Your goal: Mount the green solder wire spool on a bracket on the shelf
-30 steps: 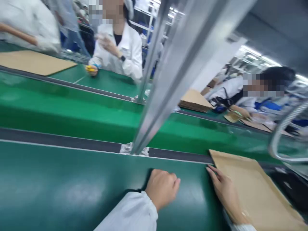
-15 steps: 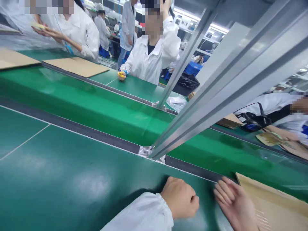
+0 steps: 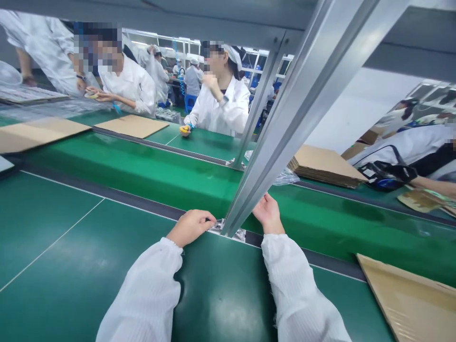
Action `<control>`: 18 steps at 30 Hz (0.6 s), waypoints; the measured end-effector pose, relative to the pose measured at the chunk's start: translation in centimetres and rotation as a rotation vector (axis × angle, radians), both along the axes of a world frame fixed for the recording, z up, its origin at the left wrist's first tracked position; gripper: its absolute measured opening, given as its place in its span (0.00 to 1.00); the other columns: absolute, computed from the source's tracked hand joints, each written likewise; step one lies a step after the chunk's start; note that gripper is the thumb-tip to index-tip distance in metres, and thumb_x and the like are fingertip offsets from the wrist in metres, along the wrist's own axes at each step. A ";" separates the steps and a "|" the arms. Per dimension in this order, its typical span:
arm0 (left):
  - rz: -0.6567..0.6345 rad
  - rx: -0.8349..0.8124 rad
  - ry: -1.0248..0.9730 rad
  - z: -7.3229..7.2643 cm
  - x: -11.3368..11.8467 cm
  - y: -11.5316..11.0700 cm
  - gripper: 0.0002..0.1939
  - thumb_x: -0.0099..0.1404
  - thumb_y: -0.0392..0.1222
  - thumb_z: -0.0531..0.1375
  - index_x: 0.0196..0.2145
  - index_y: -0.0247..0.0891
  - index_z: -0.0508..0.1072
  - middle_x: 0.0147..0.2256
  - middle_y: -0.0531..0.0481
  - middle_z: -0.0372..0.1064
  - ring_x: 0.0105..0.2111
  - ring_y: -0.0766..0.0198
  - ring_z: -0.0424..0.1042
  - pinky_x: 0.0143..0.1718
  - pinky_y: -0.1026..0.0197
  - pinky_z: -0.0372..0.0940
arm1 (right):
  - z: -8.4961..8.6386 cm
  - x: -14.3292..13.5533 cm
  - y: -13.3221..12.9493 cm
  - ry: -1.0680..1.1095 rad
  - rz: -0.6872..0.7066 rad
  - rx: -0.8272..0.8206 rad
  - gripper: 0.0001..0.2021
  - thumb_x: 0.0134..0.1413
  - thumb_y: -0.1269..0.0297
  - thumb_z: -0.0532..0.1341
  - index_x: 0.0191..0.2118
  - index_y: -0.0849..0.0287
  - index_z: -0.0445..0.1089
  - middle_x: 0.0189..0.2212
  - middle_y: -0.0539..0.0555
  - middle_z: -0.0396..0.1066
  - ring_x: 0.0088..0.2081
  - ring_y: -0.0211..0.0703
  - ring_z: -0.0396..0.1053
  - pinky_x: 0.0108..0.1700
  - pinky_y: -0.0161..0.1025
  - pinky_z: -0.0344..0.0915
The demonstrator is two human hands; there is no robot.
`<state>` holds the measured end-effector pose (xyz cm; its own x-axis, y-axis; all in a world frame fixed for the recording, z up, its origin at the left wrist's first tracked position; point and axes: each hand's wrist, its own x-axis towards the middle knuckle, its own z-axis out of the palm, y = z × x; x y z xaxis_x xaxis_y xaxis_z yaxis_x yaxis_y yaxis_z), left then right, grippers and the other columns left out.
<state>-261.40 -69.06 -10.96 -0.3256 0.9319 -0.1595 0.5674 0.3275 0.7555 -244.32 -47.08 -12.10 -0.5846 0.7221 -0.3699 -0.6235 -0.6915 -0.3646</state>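
Observation:
My left hand (image 3: 190, 226) is beside the foot of a slanting metal post (image 3: 265, 142), its fingers curled and pressed together. Its fingertips come close to the shiny bracket (image 3: 216, 226) at the base, and whether they touch it I cannot tell. No object shows in that hand. Over on the other side of the post is my right hand (image 3: 270, 213), above the green belt (image 3: 171, 175). The post covers most of its fingers. Both white sleeves stretch across the dark green tabletop (image 3: 221, 289).
A brown cardboard sheet (image 3: 413, 304) lies at the lower right. Beyond the belt are a cardboard stack (image 3: 326, 164), clear plastic (image 3: 285, 176) and flat cardboard (image 3: 131, 125). One co-worker (image 3: 221, 102) sits opposite with a small yellow thing (image 3: 185, 130) at one hand. A grey beam (image 3: 178, 14) crosses overhead.
Both my hands have moved forward and left, from the near tabletop to either side of the post's foot. The view has shifted, showing more of the overhead beam and the cardboard stack.

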 end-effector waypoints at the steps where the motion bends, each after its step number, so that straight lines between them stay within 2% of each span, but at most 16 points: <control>1: -0.014 -0.014 0.032 -0.3 0.4 0.4 0.13 0.64 0.50 0.59 0.37 0.44 0.81 0.21 0.55 0.67 0.26 0.63 0.65 0.30 0.61 0.54 | -0.4 -0.5 0.3 -0.008 -0.016 0.002 0.16 0.67 0.73 0.44 0.36 0.58 0.66 0.26 0.48 0.72 0.27 0.34 0.72 0.29 0.31 0.71; 2: -0.025 -0.022 0.054 -0.5 0.8 0.8 0.13 0.65 0.50 0.58 0.37 0.45 0.82 0.26 0.54 0.73 0.30 0.61 0.69 0.34 0.61 0.57 | -0.8 -1.0 0.5 -0.014 -0.033 -0.001 0.16 0.67 0.73 0.43 0.41 0.59 0.68 0.31 0.50 0.75 0.34 0.36 0.75 0.38 0.36 0.74; 4: -0.045 -0.029 0.077 -0.6 1.0 1.3 0.12 0.65 0.50 0.59 0.37 0.47 0.82 0.37 0.52 0.80 0.40 0.56 0.75 0.40 0.59 0.60 | -1.3 -1.5 0.5 -0.016 -0.067 -0.023 0.18 0.68 0.73 0.43 0.48 0.60 0.69 0.39 0.54 0.77 0.44 0.37 0.76 0.50 0.41 0.73; 6: -0.059 -0.044 0.088 -0.6 0.8 1.6 0.12 0.64 0.51 0.60 0.37 0.48 0.83 0.44 0.52 0.80 0.46 0.53 0.75 0.43 0.58 0.61 | -1.6 -1.9 0.3 -0.013 -0.082 -0.049 0.19 0.69 0.72 0.42 0.49 0.61 0.69 0.42 0.56 0.77 0.48 0.36 0.75 0.54 0.41 0.71; 11: -0.100 -0.080 0.099 -0.5 0.3 1.9 0.13 0.65 0.51 0.60 0.39 0.48 0.83 0.44 0.53 0.80 0.46 0.54 0.76 0.42 0.59 0.61 | -1.4 -2.5 -0.1 -0.033 -0.070 -0.001 0.18 0.70 0.71 0.44 0.45 0.59 0.72 0.39 0.55 0.79 0.48 0.36 0.76 0.53 0.39 0.72; 18: -0.210 -0.128 0.246 0.2 0.5 3.0 0.10 0.63 0.44 0.60 0.37 0.46 0.82 0.34 0.54 0.79 0.34 0.61 0.74 0.31 0.63 0.57 | -1.5 -2.7 -0.2 -0.099 -0.091 0.005 0.21 0.70 0.68 0.43 0.37 0.58 0.73 0.32 0.54 0.79 0.40 0.39 0.78 0.45 0.38 0.76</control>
